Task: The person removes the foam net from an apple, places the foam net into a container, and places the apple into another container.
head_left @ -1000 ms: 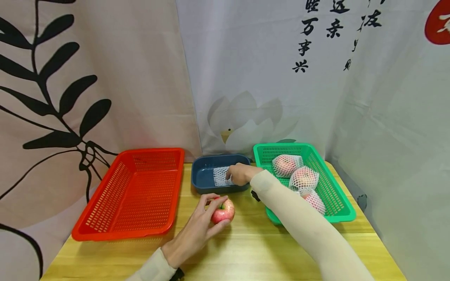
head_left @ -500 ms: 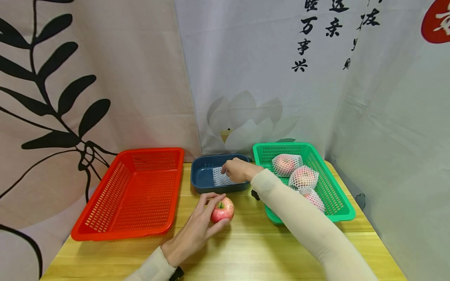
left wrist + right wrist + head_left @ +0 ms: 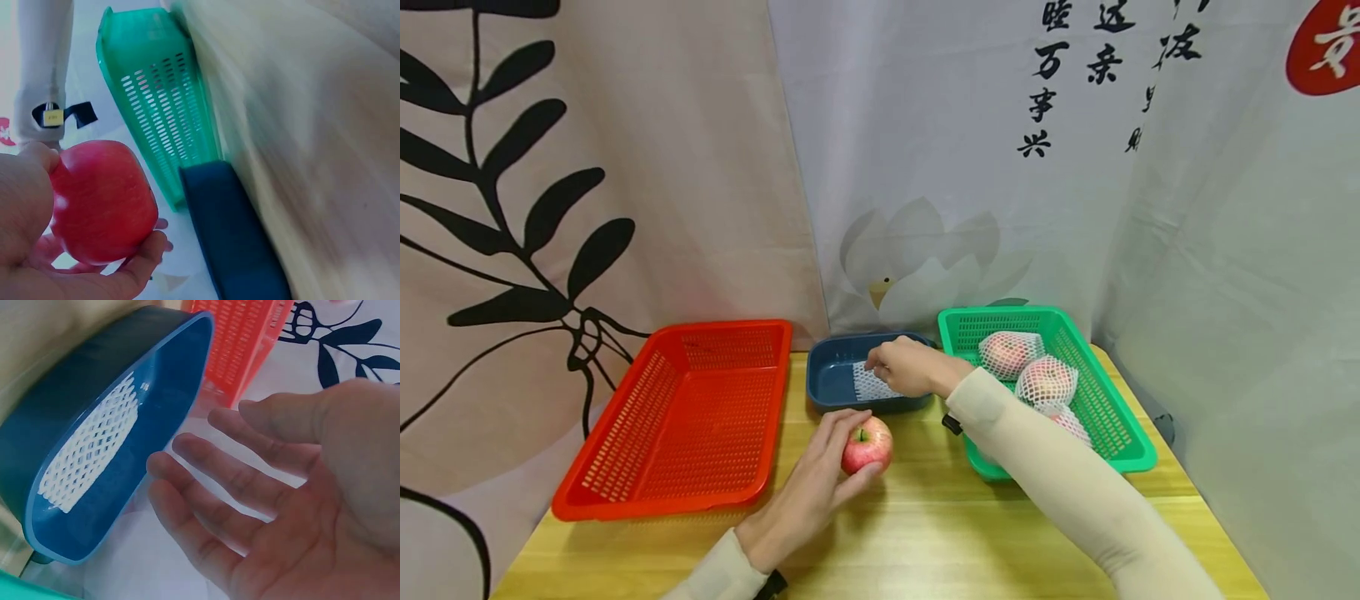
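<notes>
My left hand (image 3: 808, 483) grips a red apple (image 3: 868, 444), thumb on one side and fingers on the other, over the table in front of the blue basin (image 3: 829, 383). In the left wrist view the apple (image 3: 106, 201) fills the grasp. My right hand (image 3: 913, 367) hovers over the right part of the basin. Its fingers are loosely bent with nothing between them, as the right wrist view shows at the hand (image 3: 269, 500). Inside the basin lies a flat white foam net sleeve (image 3: 94, 447), partly covered by the right hand in the head view.
A red plastic basket (image 3: 700, 433) with nothing in it stands at the left. To the right, a green basket (image 3: 1112, 433) holds several apples in white foam nets (image 3: 1047, 381); the right forearm passes over its near side. A printed cloth (image 3: 925, 167) hangs behind the table.
My right hand has risen slightly and shifted off the foam net, its fingers first left, then back. My left hand has drawn the apple a little to the left. The head view has tilted slightly.
</notes>
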Tool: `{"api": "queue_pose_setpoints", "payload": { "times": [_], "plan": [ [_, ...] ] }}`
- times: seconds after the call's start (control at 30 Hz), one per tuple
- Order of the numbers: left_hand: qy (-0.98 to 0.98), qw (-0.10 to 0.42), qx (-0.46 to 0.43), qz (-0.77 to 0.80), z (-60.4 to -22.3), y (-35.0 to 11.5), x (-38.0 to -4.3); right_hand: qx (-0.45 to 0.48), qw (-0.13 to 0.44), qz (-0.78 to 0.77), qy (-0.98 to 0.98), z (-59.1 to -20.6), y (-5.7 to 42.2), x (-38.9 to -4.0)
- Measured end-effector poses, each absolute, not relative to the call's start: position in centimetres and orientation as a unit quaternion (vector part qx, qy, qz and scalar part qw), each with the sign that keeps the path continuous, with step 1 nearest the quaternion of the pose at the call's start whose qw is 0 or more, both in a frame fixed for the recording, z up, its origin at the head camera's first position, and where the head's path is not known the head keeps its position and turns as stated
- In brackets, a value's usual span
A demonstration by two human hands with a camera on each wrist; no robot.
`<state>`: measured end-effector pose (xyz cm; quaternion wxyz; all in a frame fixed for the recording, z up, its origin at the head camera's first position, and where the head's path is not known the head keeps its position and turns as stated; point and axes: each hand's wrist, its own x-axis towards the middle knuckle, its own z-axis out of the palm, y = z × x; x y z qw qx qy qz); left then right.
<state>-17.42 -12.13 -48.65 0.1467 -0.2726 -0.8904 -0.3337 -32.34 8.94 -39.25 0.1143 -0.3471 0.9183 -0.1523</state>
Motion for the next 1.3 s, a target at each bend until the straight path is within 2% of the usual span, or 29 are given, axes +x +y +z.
{"api": "queue_pose_setpoints", "payload": {
  "times": [0.3, 0.57, 1.13, 1.3],
  "plan": [
    [-0.899, 0.148, -0.245, -0.331, -47.0, -13.3, -17.4, -0.352, 0.092, -0.154, 0.918, -38.2, 10.4, -30.3],
    [-0.902, 0.176, -0.236, -0.316, -45.5, -14.5, -18.0, -0.361, 0.054, -0.161, 0.917, -38.0, 12.3, -29.2],
    [-0.916, 0.175, -0.201, -0.3, -42.5, -17.5, -19.4, -0.354, 0.004, -0.183, 0.917, -38.5, 17.1, -27.6],
    [-0.926, 0.157, -0.176, -0.295, -41.6, -18.7, -20.0, -0.344, -0.012, -0.175, 0.922, -38.6, 18.4, -27.3]
  ]
}}
